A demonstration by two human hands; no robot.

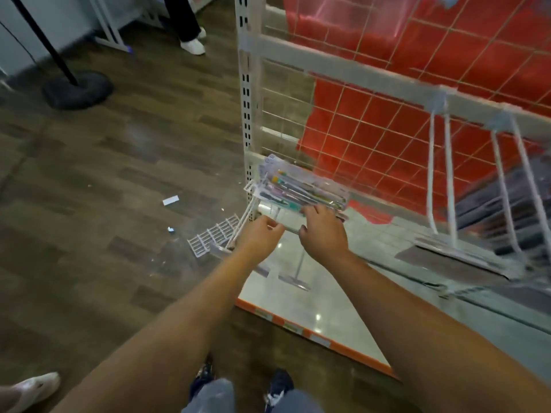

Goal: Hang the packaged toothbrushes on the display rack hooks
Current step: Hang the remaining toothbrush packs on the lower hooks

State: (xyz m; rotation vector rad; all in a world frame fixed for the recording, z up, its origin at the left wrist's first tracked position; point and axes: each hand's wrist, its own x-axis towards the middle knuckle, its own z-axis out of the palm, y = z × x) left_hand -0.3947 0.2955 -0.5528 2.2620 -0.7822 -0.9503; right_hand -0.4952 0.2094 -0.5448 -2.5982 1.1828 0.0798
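Reaching low toward the display rack (343, 84), both bare arms stretch forward. Right hand (323, 231) has fingers curled on the near end of a stack of packaged toothbrushes (301, 189), which sits just beyond the fingertips, tilted, its top end toward the white upright post (247, 93). Left hand (262, 236) is just left of the right hand, fingers curled around a thin white hook (243, 222) that juts out below the stack; grip detail is blurry. Beyond both hands stands the white wire grid with a red backing (417, 129). Far right of the right hand, two more long hooks (441, 174) hang from a crossbar, with flat packs (459, 257) at their lower ends, heavily blurred. Under the hands lies the glossy base shelf (328, 308) with an orange edge. Left of the left hand, a white plastic grid piece (214, 236) and paper scraps (170, 200) lie on the wood floor (89, 204). Another person's white shoe (193, 46) stands far beyond.
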